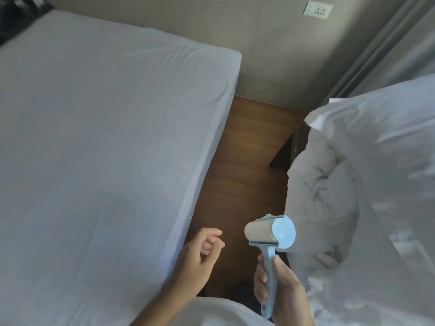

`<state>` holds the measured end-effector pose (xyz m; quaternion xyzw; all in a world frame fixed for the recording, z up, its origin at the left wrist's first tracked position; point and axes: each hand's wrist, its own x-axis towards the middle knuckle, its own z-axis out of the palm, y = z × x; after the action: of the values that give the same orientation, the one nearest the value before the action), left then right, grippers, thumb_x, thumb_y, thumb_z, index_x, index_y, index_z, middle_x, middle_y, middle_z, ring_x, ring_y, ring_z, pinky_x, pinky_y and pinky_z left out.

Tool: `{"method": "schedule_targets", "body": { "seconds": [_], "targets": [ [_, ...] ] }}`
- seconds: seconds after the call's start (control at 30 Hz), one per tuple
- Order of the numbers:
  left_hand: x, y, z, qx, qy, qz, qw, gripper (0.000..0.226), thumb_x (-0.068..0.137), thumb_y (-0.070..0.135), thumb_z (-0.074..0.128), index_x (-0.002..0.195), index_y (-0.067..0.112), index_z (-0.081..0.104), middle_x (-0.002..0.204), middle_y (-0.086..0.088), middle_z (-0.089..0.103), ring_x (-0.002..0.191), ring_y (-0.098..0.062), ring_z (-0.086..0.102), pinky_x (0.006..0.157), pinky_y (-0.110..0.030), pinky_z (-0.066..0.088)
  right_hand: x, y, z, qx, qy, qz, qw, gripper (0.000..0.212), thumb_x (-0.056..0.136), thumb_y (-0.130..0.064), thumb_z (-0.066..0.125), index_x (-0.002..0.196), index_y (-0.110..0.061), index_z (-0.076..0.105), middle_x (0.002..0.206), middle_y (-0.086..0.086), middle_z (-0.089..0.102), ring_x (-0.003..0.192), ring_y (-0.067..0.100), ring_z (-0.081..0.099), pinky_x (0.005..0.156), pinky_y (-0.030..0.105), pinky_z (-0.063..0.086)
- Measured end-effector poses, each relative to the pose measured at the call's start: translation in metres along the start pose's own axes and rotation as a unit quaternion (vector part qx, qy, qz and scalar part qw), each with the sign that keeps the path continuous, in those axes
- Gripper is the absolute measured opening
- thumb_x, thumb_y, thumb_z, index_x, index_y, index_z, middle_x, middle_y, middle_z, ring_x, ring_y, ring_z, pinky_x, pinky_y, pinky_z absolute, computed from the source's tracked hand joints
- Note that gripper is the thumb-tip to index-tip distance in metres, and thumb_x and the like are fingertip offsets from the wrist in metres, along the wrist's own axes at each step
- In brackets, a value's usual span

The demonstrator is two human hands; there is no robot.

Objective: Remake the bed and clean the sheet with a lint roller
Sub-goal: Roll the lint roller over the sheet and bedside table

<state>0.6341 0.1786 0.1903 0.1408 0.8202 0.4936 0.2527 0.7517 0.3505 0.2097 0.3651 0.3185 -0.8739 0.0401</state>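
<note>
Light-blue plastic lint roller feels light, stiff — my right hand wraps its handle; left hand, beside it, hangs loosely curled.

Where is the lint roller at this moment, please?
Low and right of centre in the head view, the lint roller is gripped by the right hand, between the bed and duvet.

The only camera sits on the person's head, looking steeply down and forward from close above both hands, its wide lens taking in the bed on the left, the wooden floor down the middle, heaped bedding on the right, and the wall ahead.
</note>
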Motion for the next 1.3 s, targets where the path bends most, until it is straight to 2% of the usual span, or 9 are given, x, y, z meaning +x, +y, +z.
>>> {"method": "schedule_targets", "body": {
  "seconds": [0.17, 0.27, 0.33, 0.5, 0.63, 0.8, 1.07, 1.2, 1.3],
  "targets": [
    [0.076, 0.021, -0.003, -0.01, 0.01, -0.025, 1.0, 0.019, 0.095, 0.037, 0.056, 0.113, 0.035, 0.059, 0.1, 0.024, 0.068, 0.094, -0.007, 0.068, 0.085, -0.022, 0.056, 0.066, -0.057, 0.015, -0.004, -0.016, 0.078, 0.997, 0.066, 0.058, -0.041, 0.09, 0.096, 0.005, 0.061, 0.058, 0.015, 0.047, 0.034, 0.026, 0.045, 0.038, 0.026, 0.043],
    [0.127, 0.028, 0.0, -0.006, 0.011, -0.038, 0.999, 0.017, 0.096, 0.034, 0.057, 0.113, 0.035, 0.059, 0.1, 0.022, 0.069, 0.093, -0.008, 0.068, 0.085, -0.026, 0.057, 0.121, -0.094, 0.011, -0.028, -0.021, 0.079, 0.996, 0.046, 0.085, -0.047, 0.059, 0.097, -0.003, 0.063, 0.062, 0.011, 0.053, 0.042, 0.022, 0.051, 0.043, 0.028, 0.045],
    [0.163, 0.034, -0.001, 0.003, 0.015, -0.046, 0.999, 0.021, 0.094, 0.043, 0.056, 0.113, 0.035, 0.059, 0.1, 0.023, 0.069, 0.093, -0.007, 0.068, 0.085, -0.025, 0.057, 0.159, -0.122, 0.02, -0.008, -0.039, 0.03, 0.999, 0.047, 0.094, -0.052, 0.056, 0.109, -0.009, 0.064, 0.079, 0.01, 0.066, 0.062, 0.02, 0.067, 0.059, 0.031, 0.056],
    [0.267, 0.085, -0.022, 0.013, 0.09, -0.062, 0.994, 0.076, 0.067, 0.094, 0.037, 0.111, 0.037, 0.06, 0.099, 0.023, 0.07, 0.095, -0.005, 0.068, 0.083, -0.013, 0.053, 0.246, -0.239, 0.062, -0.084, -0.046, 0.011, 0.995, 0.044, 0.075, -0.045, 0.076, 0.08, -0.002, 0.063, 0.054, 0.01, 0.046, 0.035, 0.018, 0.043, 0.04, 0.02, 0.039],
    [0.346, 0.139, -0.027, -0.005, 0.131, -0.064, 0.989, 0.047, 0.079, 0.077, 0.047, 0.107, 0.042, 0.06, 0.098, 0.022, 0.071, 0.094, -0.004, 0.068, 0.085, -0.016, 0.052, 0.303, -0.333, 0.107, -0.127, 0.001, -0.035, 0.991, 0.042, 0.095, -0.04, 0.046, 0.088, -0.001, 0.06, 0.059, 0.012, 0.049, 0.04, 0.019, 0.043, 0.045, 0.022, 0.038],
    [0.422, 0.165, -0.017, -0.018, 0.111, -0.085, 0.99, 0.019, 0.097, 0.025, 0.057, 0.113, 0.034, 0.059, 0.096, 0.023, 0.07, 0.092, -0.003, 0.067, 0.084, -0.013, 0.052, 0.364, -0.394, 0.131, -0.146, 0.013, -0.067, 0.987, 0.041, 0.096, -0.04, 0.05, 0.089, -0.001, 0.061, 0.062, 0.013, 0.049, 0.042, 0.019, 0.043, 0.047, 0.023, 0.038],
    [0.578, 0.173, -0.019, -0.029, 0.109, -0.096, 0.989, 0.019, 0.095, 0.031, 0.06, 0.114, 0.035, 0.058, 0.1, 0.025, 0.069, 0.097, -0.004, 0.067, 0.084, -0.016, 0.054, 0.472, -0.483, 0.145, -0.184, 0.058, -0.052, 0.98, 0.051, 0.078, -0.056, 0.063, 0.085, -0.006, 0.064, 0.06, 0.009, 0.049, 0.043, 0.017, 0.043, 0.045, 0.02, 0.037],
    [0.703, 0.18, -0.023, -0.053, 0.111, -0.082, 0.989, 0.018, 0.096, 0.034, 0.059, 0.113, 0.039, 0.056, 0.101, 0.031, 0.066, 0.096, 0.001, 0.066, 0.082, -0.015, 0.054, 0.548, -0.541, 0.147, -0.224, 0.075, -0.06, 0.97, 0.036, 0.103, -0.028, 0.044, 0.074, -0.011, 0.057, 0.053, 0.005, 0.041, 0.039, 0.013, 0.035, 0.046, 0.019, 0.032],
    [0.797, 0.192, -0.03, -0.077, 0.122, -0.082, 0.986, 0.017, 0.094, 0.042, 0.056, 0.111, 0.043, 0.055, 0.101, 0.031, 0.066, 0.099, 0.009, 0.061, 0.082, -0.013, 0.054, 0.609, -0.588, 0.169, -0.254, 0.112, -0.027, 0.96, 0.036, 0.1, -0.031, 0.046, 0.084, -0.002, 0.058, 0.051, 0.006, 0.045, 0.034, 0.015, 0.039, 0.04, 0.019, 0.035]
  ]
}}
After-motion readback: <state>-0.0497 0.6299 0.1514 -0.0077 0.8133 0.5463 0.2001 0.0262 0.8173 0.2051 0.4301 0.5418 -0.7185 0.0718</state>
